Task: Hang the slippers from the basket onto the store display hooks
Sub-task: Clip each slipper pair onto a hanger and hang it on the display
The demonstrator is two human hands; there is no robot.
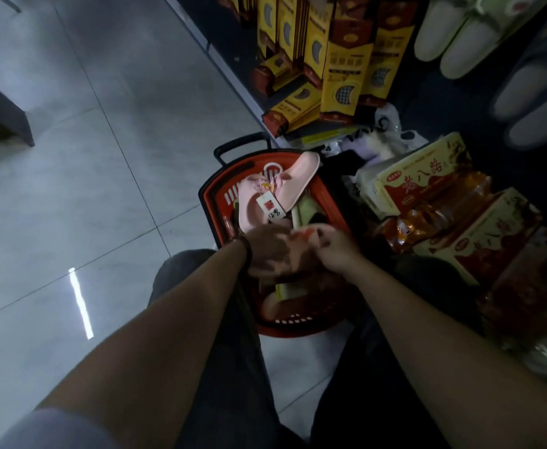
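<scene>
Slippers (294,171) in basket (285,330) appear light, soft; take by the strap. Right hand (336,249) pinches one; left hand (267,251) fingers: cannot tell.

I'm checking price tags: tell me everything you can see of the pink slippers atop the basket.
The pink slippers are a pale, rubbery-looking pair, joined, splayed in a V. A white price tag with a red mark and handwriting hangs from them. They lie far in the red basket, one toe overhanging its rim. Left hand close by; contact unclear.
</scene>
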